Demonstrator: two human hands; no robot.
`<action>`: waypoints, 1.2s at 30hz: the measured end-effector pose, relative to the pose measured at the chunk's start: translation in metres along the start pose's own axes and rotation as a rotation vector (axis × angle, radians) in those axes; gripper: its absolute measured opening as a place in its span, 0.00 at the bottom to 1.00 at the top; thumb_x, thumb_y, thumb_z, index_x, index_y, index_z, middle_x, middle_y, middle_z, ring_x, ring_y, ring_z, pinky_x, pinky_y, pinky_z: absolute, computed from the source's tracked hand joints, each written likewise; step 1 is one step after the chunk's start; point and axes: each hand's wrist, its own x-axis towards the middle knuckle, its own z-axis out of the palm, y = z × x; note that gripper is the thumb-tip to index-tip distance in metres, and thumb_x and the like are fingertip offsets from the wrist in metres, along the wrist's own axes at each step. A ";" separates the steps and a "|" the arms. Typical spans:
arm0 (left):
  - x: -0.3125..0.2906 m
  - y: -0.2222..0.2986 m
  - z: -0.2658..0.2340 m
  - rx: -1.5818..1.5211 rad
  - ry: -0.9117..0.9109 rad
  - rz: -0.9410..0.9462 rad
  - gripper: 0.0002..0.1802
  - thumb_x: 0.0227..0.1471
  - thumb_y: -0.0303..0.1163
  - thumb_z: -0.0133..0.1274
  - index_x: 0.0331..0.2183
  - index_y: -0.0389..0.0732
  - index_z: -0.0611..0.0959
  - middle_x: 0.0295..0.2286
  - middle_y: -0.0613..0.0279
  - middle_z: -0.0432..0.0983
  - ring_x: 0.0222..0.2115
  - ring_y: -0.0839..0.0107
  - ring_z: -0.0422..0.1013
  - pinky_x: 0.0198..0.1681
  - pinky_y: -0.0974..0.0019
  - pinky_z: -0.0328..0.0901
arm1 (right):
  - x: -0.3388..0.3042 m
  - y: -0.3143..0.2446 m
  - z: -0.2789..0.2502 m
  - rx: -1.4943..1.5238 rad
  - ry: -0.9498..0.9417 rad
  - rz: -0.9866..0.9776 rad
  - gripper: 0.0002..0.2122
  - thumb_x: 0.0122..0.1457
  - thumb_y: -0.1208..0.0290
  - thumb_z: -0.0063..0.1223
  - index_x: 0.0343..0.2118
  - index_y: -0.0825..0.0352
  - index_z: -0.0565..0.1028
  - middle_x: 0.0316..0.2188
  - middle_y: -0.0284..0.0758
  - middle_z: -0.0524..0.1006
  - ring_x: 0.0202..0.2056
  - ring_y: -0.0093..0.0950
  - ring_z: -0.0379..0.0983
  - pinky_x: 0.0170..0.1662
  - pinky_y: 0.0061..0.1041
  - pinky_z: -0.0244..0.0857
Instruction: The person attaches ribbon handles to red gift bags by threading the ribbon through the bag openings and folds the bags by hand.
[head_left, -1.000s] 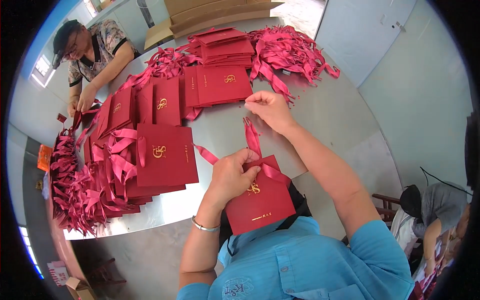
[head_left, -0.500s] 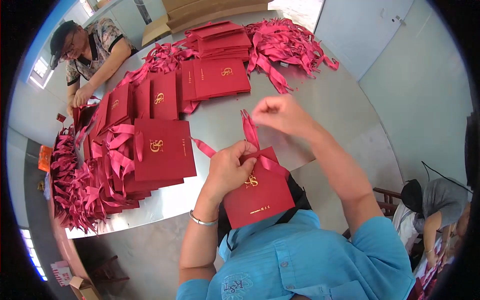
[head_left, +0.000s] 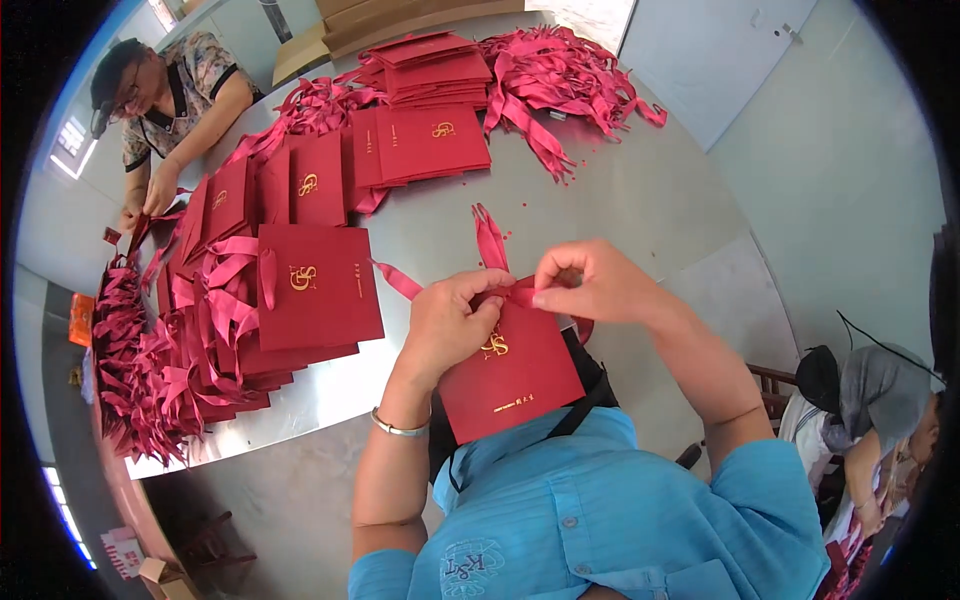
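Note:
A dark red paper gift bag (head_left: 520, 380) with a gold emblem lies flat against my chest at the table's near edge. My left hand (head_left: 452, 325) pinches its top edge together with the red ribbon (head_left: 490, 240), whose loose ends trail up and to the left over the table. My right hand (head_left: 590, 283) grips the same ribbon just to the right, fingers closed on it. Both hands nearly touch above the bag's opening.
A grey round table (head_left: 640, 200) carries stacks of finished red bags (head_left: 315, 285) with ribbon handles at left, flat bags (head_left: 430, 140) farther back, and a heap of loose ribbons (head_left: 560, 75). Another person (head_left: 170, 100) works at the far left. Someone in grey (head_left: 860, 400) sits at right.
My right hand has come down from above the table to meet the left hand at the bag's top edge, drawing the ribbon in. The bag stays against my chest.

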 end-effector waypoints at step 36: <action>-0.001 0.003 -0.001 0.034 0.000 -0.063 0.11 0.46 0.28 0.57 0.36 0.45 0.85 0.26 0.64 0.82 0.26 0.76 0.76 0.33 0.71 0.68 | -0.002 -0.075 -0.009 0.138 0.025 -0.642 0.09 0.58 0.75 0.56 0.39 0.73 0.76 0.30 0.43 0.78 0.32 0.29 0.77 0.35 0.26 0.71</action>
